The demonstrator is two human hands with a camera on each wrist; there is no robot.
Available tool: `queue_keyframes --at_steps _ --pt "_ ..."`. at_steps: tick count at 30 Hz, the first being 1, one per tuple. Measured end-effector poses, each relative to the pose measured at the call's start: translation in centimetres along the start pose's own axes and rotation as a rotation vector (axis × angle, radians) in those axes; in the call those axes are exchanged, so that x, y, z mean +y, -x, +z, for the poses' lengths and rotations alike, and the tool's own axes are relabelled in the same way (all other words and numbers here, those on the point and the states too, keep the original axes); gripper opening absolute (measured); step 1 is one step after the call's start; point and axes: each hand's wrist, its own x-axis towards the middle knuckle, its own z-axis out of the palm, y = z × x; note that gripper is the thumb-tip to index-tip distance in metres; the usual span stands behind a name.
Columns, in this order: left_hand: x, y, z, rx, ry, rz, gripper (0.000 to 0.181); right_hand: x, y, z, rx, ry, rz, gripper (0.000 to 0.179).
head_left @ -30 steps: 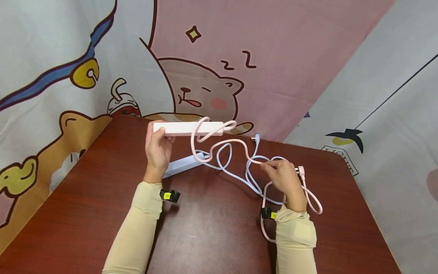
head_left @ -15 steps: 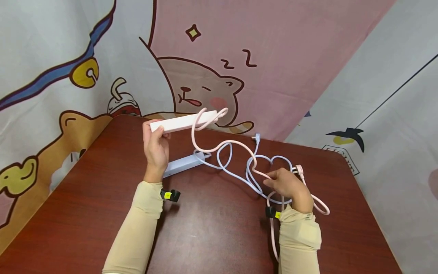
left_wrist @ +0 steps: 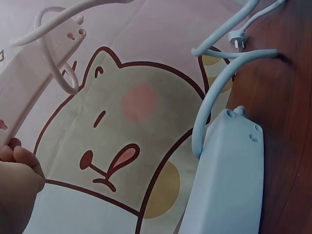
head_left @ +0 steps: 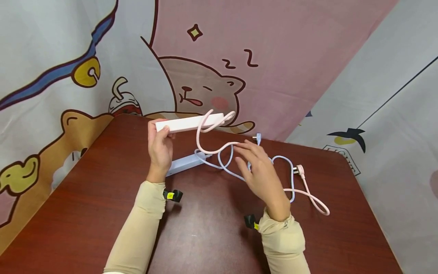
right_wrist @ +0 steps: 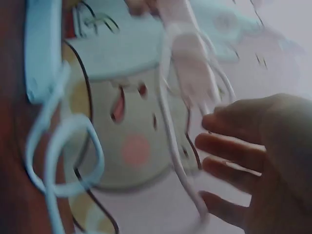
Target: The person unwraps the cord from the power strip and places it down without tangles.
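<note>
My left hand (head_left: 160, 148) grips one end of a pink power strip (head_left: 184, 124), held up above the table, thumb on the near face. A pink cord (head_left: 202, 146) loops round the strip's far end and droops toward my right hand (head_left: 261, 171). That hand's fingers are spread and fairly straight, the cord passing at its fingertips; whether they touch cannot be told. The right wrist view shows the spread fingers (right_wrist: 231, 148) blurred, beside the cord. Behind the left hand, a light blue power strip (head_left: 186, 163) lies on the table, partly hidden by the wrist.
On the dark wooden table (head_left: 205, 228), a blue cord (head_left: 292, 179) lies in loops, partly behind the right hand. Its blue plug (head_left: 258, 138) is near the back edge. The pink plug (head_left: 300, 171) lies at right. A cartoon-printed cloth (head_left: 291, 57) hangs behind.
My right hand has let go of the pink cord and moved up and left, its fingers spreading. The left hand tilted the pink strip's far end upward and still holds it.
</note>
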Motion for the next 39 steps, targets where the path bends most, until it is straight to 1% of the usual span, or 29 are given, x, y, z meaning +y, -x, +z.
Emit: queue_keyframes --at_steps 2,4,8,12,15,19,23,25,28,30,34,36,39 --pt "0.1 0.0 0.1 -0.009 0.005 -0.002 0.018 -1.1 -0.4 1.1 -0.016 0.014 -0.051 0.033" --pt "0.1 0.1 0.2 -0.016 0.003 -0.003 0.018 -1.9 -0.8 1.9 -0.045 0.056 -0.06 0.038" --pt "0.3 0.2 0.3 -0.024 0.006 0.001 0.017 -2.6 -1.5 2.9 -0.105 0.144 -0.017 0.043" --pt "0.3 0.2 0.2 -0.024 0.01 0.01 0.016 -2.6 -1.8 3.5 -0.163 0.157 0.016 0.04" --pt "0.3 0.2 0.2 -0.028 0.004 0.016 0.015 -2.5 -1.8 3.9 -0.172 0.154 0.005 0.036" --pt "0.3 0.0 0.1 -0.033 -0.009 0.02 0.016 -2.2 -1.7 4.2 -0.109 0.144 -0.055 0.026" --pt "0.4 -0.1 0.0 -0.026 -0.012 0.015 0.018 -2.0 -1.8 4.3 -0.043 0.105 -0.127 0.015" --pt "0.3 -0.1 -0.1 -0.022 -0.014 0.011 0.019 -2.0 -1.8 4.1 -0.021 0.085 -0.157 0.012" --pt "0.2 -0.1 -0.2 -0.025 -0.036 0.008 0.02 -1.9 -1.8 3.7 0.007 0.056 -0.192 0.013" --pt "0.2 -0.1 -0.4 -0.036 -0.072 0.006 0.02 -1.9 -1.8 3.3 0.027 0.038 -0.207 0.014" --pt "0.1 0.1 -0.6 -0.079 -0.152 0.002 0.019 -2.1 -1.9 2.5 0.08 -0.019 -0.226 0.015" --pt "0.1 0.1 -0.5 -0.101 -0.168 -0.005 0.017 -2.1 -2.0 2.0 0.112 -0.049 -0.228 0.017" --pt "0.1 0.2 -0.4 -0.13 -0.169 -0.012 0.017 -2.0 -2.1 1.5 0.169 -0.074 -0.22 0.017"
